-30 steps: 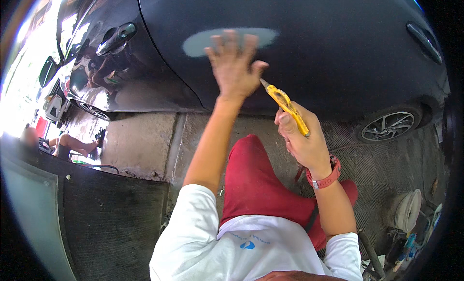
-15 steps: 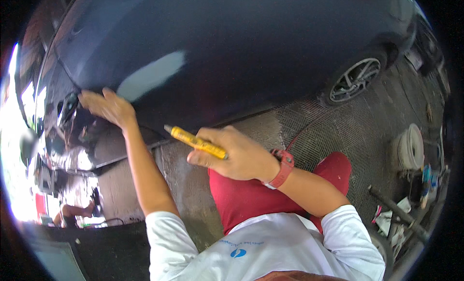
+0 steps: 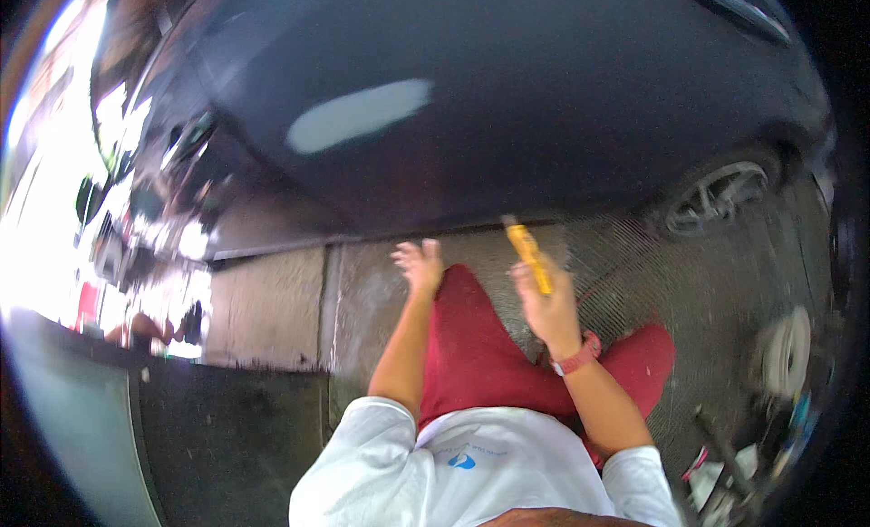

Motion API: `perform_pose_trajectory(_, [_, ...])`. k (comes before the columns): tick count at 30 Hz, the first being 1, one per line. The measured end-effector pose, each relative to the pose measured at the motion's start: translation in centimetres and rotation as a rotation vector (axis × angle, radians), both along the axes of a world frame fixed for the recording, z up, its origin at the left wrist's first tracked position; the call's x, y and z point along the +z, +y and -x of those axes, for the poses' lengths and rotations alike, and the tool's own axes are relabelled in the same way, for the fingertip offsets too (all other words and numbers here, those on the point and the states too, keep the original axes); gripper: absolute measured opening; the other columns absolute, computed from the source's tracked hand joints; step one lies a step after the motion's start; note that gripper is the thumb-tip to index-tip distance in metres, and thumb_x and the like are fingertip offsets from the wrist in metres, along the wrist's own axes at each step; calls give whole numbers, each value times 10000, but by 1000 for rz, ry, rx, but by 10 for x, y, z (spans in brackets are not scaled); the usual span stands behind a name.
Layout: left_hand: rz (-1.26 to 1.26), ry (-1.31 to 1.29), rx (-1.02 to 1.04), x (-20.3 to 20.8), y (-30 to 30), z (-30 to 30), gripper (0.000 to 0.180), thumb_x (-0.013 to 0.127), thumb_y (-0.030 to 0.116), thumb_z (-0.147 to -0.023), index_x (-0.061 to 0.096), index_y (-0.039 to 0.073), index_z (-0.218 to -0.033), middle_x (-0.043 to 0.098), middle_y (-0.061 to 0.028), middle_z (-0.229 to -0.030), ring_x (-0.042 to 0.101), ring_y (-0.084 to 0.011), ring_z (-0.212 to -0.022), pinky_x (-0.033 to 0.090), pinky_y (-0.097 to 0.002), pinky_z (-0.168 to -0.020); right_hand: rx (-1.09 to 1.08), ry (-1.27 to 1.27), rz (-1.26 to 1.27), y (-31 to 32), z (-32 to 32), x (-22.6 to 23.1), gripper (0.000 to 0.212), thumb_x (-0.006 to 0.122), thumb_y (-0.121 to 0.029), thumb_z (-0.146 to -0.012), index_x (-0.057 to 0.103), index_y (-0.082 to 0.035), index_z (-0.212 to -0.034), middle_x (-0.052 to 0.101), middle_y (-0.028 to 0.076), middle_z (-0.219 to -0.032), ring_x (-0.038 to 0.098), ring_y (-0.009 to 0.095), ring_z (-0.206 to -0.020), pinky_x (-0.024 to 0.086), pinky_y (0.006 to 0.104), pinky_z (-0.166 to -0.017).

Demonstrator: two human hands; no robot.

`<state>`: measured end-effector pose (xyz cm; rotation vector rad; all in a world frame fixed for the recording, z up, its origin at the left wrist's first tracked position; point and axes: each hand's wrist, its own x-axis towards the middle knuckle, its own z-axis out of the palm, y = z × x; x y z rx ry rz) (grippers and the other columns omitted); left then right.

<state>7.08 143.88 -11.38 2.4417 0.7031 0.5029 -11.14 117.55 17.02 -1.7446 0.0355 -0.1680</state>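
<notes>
My right hand (image 3: 551, 311) is closed around a slim yellow pen-like tool (image 3: 528, 257) with a grey tip; its exact kind is not clear. The tool points away from me, toward the lower edge of a dark car's side (image 3: 535, 119). Empty and slightly blurred, my left hand (image 3: 420, 266) hovers by my left knee with its fingers apart. In front of both hands, a pale grey oval patch (image 3: 361, 117) stands out on the dark car panel. Neither hand appears to touch the car.
The car's wheel (image 3: 720, 199) is at the right. A whitish bucket (image 3: 787, 350) stands near it, with a metal bar (image 3: 720, 445) and scraps lower down. A dark flat surface (image 3: 236, 436) lies at the lower left. Another person's leg (image 3: 145, 328) shows at the far left.
My left hand has come away from the car's side and back toward my knee. The right hand has moved right, and the yellow tool now points more steeply forward. The view has shifted.
</notes>
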Motion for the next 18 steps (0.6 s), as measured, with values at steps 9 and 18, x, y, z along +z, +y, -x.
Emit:
perform_pose_trajectory(9, [-446,108,-1212,142,-54,175,920,717,540,-877,429,26,-1583,437,-197,-1617,306,-449,-1548,178,-692,-1265,365,-110,149,49,-12,11,285,715,-307,-1005,730,-37,-1096,748,207,-932,740,403,-870,555,445,-754])
perform_pose_trajectory(18, [-676,-43,-1399,163,-49,152,1056,785,479,-908,157,204,-1711,345,-117,-1718,293,-431,-1581,224,-573,-1299,369,-339,113,92,-56,74,484,693,-561,-989,671,-91,-1099,671,226,-751,663,486,-713,483,563,-668])
